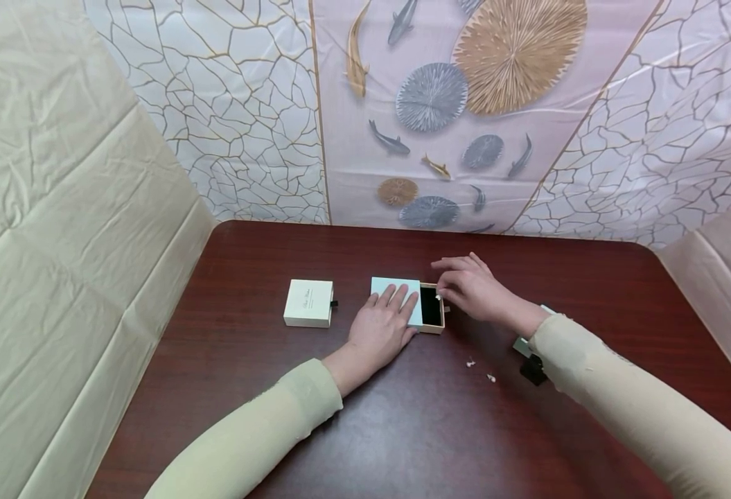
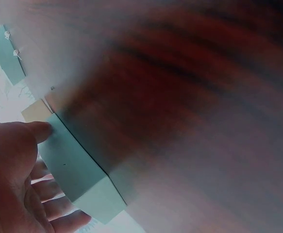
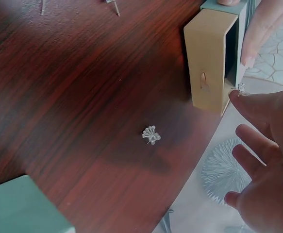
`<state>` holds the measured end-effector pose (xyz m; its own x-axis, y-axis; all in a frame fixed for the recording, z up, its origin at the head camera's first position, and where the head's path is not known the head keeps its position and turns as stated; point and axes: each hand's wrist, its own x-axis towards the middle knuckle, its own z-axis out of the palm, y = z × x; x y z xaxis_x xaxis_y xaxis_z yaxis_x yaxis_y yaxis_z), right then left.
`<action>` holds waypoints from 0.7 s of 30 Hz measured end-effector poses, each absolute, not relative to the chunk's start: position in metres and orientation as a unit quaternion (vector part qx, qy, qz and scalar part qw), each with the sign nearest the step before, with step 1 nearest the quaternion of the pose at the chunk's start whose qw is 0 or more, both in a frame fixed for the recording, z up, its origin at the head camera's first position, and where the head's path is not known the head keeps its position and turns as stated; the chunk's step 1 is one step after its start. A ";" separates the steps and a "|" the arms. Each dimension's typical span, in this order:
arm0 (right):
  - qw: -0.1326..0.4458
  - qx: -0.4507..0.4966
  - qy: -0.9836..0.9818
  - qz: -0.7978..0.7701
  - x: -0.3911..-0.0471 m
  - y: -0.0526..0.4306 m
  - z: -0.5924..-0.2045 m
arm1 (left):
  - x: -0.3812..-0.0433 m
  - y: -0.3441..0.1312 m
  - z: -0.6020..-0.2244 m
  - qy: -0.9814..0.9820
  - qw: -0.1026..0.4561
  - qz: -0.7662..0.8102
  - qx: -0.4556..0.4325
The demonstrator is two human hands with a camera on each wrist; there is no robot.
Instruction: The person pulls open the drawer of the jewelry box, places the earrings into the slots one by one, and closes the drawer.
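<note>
My left hand (image 1: 382, 326) rests on the pale blue sleeve (image 1: 398, 290) of a small box, fingers spread over its top and thumb (image 2: 40, 131) against its near side. From the sleeve's right end a beige drawer (image 1: 443, 327) sticks out, with a black lining (image 1: 430, 307). Over the drawer's outer end is my right hand (image 1: 474, 287), pinching a small sparkly earring (image 3: 241, 88) at its fingertips; its other fingers are loosely bent. On the table beside the drawer lies a fan-shaped crystal earring (image 3: 151, 135). Two small earrings, one of them here (image 1: 491, 378), lie nearer me.
A white box (image 1: 308, 303) with a black ribbon tab stands to the left on the dark red-brown table (image 1: 253, 256). At the right, partly hidden under my right forearm, are a green box (image 1: 523, 346) and a black piece (image 1: 533, 371). A patterned cloth (image 1: 430, 97) hangs behind.
</note>
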<state>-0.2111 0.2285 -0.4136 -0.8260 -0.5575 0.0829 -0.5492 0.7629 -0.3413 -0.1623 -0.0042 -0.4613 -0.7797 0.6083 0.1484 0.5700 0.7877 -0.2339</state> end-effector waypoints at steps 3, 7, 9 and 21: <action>0.008 -0.298 0.938 -0.175 -0.213 0.227 -0.416 | -0.163 -0.004 -0.462 -0.939 0.108 0.089 -0.314; -0.004 -0.309 0.936 -0.167 -0.214 0.223 -0.420 | -0.163 -0.004 -0.463 -0.939 0.107 0.092 -0.313; -0.007 -0.311 0.936 -0.163 -0.215 0.221 -0.421 | -0.163 -0.004 -0.463 -0.939 0.106 0.093 -0.312; 0.011 -0.310 0.939 -0.146 -0.218 0.215 -0.427 | -0.162 -0.003 -0.463 -0.940 0.100 0.098 -0.311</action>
